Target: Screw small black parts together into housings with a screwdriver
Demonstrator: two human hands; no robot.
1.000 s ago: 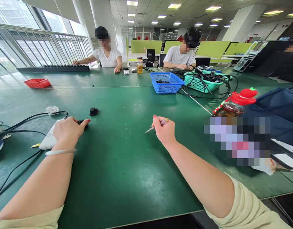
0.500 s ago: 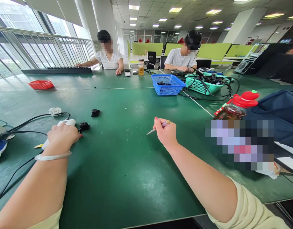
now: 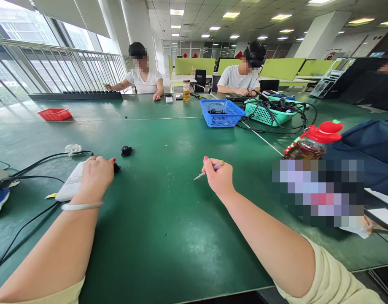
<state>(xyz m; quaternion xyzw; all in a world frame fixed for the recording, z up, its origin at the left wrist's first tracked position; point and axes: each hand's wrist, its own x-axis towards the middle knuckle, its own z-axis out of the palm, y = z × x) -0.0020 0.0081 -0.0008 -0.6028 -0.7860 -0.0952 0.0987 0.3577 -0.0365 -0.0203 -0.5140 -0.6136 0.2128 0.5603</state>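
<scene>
My left hand point(image 3: 97, 176) is closed at the right end of a white box-like object point(image 3: 71, 184), its fingertips by a small black item point(image 3: 117, 168) that it partly hides. Whether the fingers grip that item cannot be made out. A second small black piece point(image 3: 126, 150) lies on the green table point(image 3: 168, 211) just beyond. My right hand point(image 3: 219, 176) is wrapped round a slim pen-like tool point(image 3: 200, 175), its thin tip pointing left and down above the table.
Black cables point(image 3: 32, 177) run at the left. Farther off are a red tray point(image 3: 55, 114), a blue basket point(image 3: 222, 114) and a green basket point(image 3: 270, 113) with cables. A red-capped bottle point(image 3: 311, 145) and dark blue bag point(image 3: 367, 152) are at the right. Two people sit across.
My left hand has moved right, off the white object's top and over to the small black item, uncovering more of the white surface. My right hand has hardly moved.
</scene>
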